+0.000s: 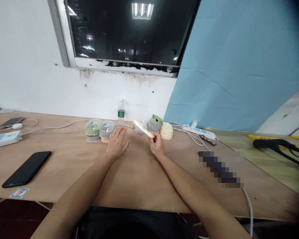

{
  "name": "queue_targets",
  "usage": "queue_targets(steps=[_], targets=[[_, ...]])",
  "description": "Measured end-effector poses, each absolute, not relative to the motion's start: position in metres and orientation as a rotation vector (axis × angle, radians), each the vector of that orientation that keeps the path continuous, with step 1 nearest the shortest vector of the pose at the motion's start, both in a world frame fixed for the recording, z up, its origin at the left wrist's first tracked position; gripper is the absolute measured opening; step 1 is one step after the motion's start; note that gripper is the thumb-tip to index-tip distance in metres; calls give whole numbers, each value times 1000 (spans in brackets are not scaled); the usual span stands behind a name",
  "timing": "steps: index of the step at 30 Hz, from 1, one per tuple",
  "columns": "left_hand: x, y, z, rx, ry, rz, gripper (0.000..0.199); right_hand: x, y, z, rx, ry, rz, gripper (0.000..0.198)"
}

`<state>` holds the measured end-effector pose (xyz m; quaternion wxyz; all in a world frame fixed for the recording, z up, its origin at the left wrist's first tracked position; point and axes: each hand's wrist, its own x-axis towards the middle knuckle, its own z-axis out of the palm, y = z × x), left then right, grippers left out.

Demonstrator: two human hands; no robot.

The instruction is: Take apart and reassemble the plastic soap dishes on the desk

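My right hand (157, 146) pinches a pale yellow, flat lid-like piece (142, 128) by its near end, raised and tilted above the table. Fingers spread and holding nothing, my left hand (117, 143) hovers beside a grey-lidded container (107, 128). Left of that stands a green-lidded container (93, 127) on a grey base. Behind the yellow piece is a clear tub (140, 127), partly hidden. Grey and green open container parts (155, 123) are stacked to its right. Several pale yellow lids (166, 131) lie piled beside them.
A water bottle (121, 111) stands against the wall. Power strips lie at left (5, 139) and right (201, 132), with white cables across the table's back. A black phone (27, 169) rests at front left; a pixelated dark object (219, 167) lies on the right.
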<state>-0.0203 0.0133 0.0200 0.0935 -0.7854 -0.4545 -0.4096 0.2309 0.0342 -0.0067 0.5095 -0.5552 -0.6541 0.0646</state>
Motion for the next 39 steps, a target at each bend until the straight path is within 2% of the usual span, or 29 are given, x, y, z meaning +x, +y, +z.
queue_targets(steps=[3,9,14,17,24,28,33,39], targets=[[-18,16,17,-2416,-1305,-1281,70,198,21,-6,-1264,-1659,327,40],[-28,20,15,-2536,-1427,-1252,59,199,33,-4,-1316,-1693,469,48],[-20,22,3,-2734,-1427,-772,40,219,49,-12,-1671,-1987,379,39],[-13,22,-2,-2766,-1358,-621,36,220,50,-12,-1671,-1952,222,37],[-13,19,-1,-2878,-1303,-609,34,243,64,27,-1539,-1465,-127,34],[-15,18,2,-2917,-1282,-596,36,271,88,44,-1485,-1515,-278,35],[-14,17,5,-2952,-1302,-545,39,291,118,44,-1512,-1726,-184,39],[-13,14,6,-2935,-1304,-588,39,289,129,42,-1528,-1677,-95,36]])
